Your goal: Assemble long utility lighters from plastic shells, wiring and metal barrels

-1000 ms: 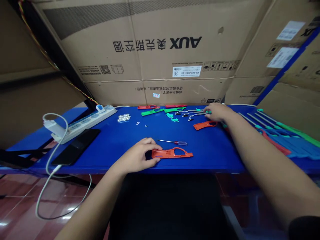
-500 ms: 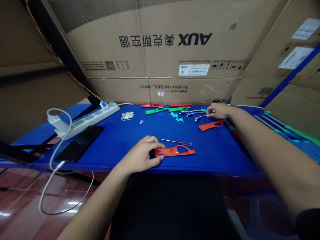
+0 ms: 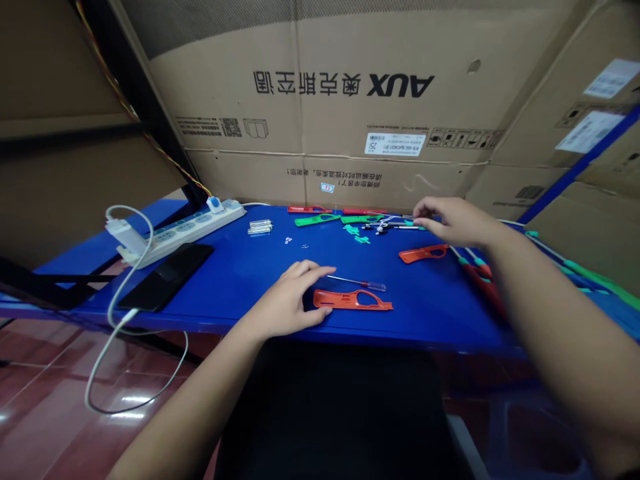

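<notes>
My left hand [image 3: 290, 300] is at the left end of an orange plastic handle shell [image 3: 345, 300], fingers apart. The thumb is at the shell's near edge; the index finger is raised off it. Behind the shell lies a screwdriver with a clear handle [image 3: 373, 287]. At the back right, my right hand [image 3: 447, 219] pinches the end of a thin metal rod [image 3: 401, 215], partly hidden by the fingers. Below it lie more rods with white wires and black ends [image 3: 383, 228]. A second orange shell [image 3: 423, 253] is on the table nearer me.
Red shells [image 3: 305, 209] and green shells [image 3: 316, 219] line the box [image 3: 330, 60]. Turquoise pieces [image 3: 356, 233], clear cylinders [image 3: 260, 227] and tiny parts [image 3: 289, 240] lie nearby. At left are a phone [image 3: 167, 277], power strip [image 3: 185, 233] and cable; turquoise-tipped rods [image 3: 565, 263] at right.
My left fingers have spread and loosened from the orange shell. My right hand has risen slightly and moved right; the wired rods beside it now lie closer together. The view has shifted a little.
</notes>
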The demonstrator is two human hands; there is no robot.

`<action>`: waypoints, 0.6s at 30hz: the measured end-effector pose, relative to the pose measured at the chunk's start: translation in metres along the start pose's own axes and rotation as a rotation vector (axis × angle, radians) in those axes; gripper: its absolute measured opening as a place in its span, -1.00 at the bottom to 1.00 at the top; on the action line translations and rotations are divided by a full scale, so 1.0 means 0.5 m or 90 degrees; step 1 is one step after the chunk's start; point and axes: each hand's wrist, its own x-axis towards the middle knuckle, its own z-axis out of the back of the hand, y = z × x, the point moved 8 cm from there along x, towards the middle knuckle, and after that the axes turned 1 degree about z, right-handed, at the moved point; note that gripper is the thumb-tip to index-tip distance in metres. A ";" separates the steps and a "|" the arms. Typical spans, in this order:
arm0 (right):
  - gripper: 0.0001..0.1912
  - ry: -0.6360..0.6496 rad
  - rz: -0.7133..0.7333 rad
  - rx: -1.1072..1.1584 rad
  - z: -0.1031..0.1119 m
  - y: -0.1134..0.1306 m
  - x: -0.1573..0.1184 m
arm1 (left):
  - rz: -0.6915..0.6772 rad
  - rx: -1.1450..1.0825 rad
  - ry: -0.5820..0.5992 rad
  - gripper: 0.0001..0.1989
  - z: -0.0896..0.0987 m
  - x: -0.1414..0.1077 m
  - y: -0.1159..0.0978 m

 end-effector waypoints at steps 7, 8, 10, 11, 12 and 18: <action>-0.78 -0.077 0.100 0.126 -0.033 0.197 -0.142 | -0.028 -0.033 -0.240 -0.60 0.054 -0.025 -0.030; -0.80 -0.082 0.108 0.143 -0.045 0.213 -0.156 | -0.034 -0.035 -0.241 -0.63 0.053 -0.027 -0.034; -0.82 -0.070 0.117 0.174 -0.073 0.234 -0.178 | -0.045 -0.043 -0.236 -0.70 0.048 -0.029 -0.041; -0.82 -0.071 0.115 0.189 -0.084 0.239 -0.186 | -0.052 -0.046 -0.235 -0.74 0.046 -0.030 -0.044; -0.83 -0.073 0.109 0.203 -0.092 0.241 -0.193 | -0.060 -0.048 -0.235 -0.78 0.044 -0.030 -0.047; -0.86 -0.109 0.076 0.244 -0.113 0.235 -0.221 | -0.091 0.056 -0.132 -0.60 -0.004 -0.024 -0.072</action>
